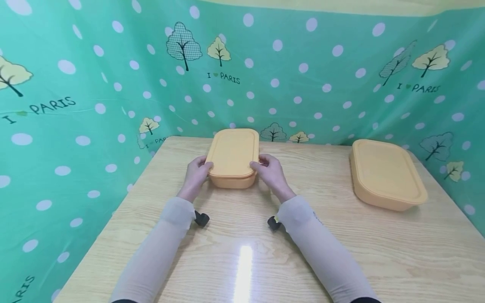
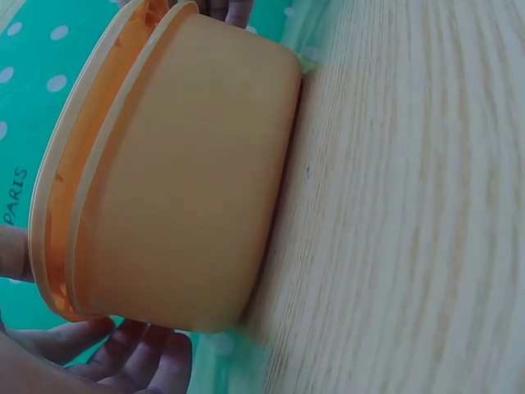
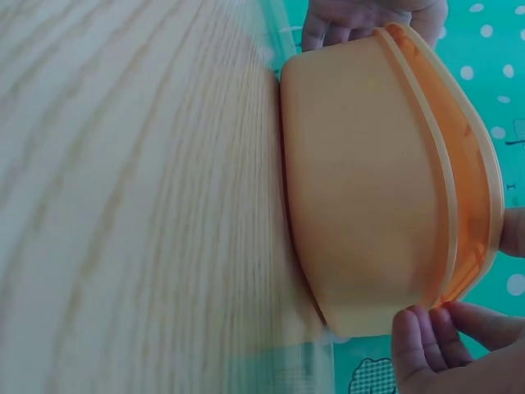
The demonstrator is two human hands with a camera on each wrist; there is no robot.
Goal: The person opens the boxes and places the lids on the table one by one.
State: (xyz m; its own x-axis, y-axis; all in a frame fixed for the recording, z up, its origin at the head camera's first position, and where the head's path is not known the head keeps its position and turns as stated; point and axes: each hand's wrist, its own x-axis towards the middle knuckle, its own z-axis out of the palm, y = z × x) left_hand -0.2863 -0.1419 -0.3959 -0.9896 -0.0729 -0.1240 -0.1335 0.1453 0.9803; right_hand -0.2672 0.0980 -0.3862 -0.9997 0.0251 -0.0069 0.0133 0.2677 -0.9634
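Note:
A yellow-orange plastic food container (image 1: 232,182) stands upright at the far middle of the table, with its matching lid (image 1: 233,151) on top. At the near side the lid sits apart from the rim, and a gap shows between lid and container (image 2: 189,172) in both wrist views. My left hand (image 1: 195,176) holds the lid's near left corner, thumb on top and fingers below along the side. At the near right corner my right hand (image 1: 272,172) grips the lid the same way, its fingertips (image 3: 408,328) by the container's rim.
A second, larger lidded container (image 1: 388,174) of the same colour stands at the right of the wooden table (image 1: 212,261). A green dotted curtain (image 1: 265,84) hangs behind and along both sides.

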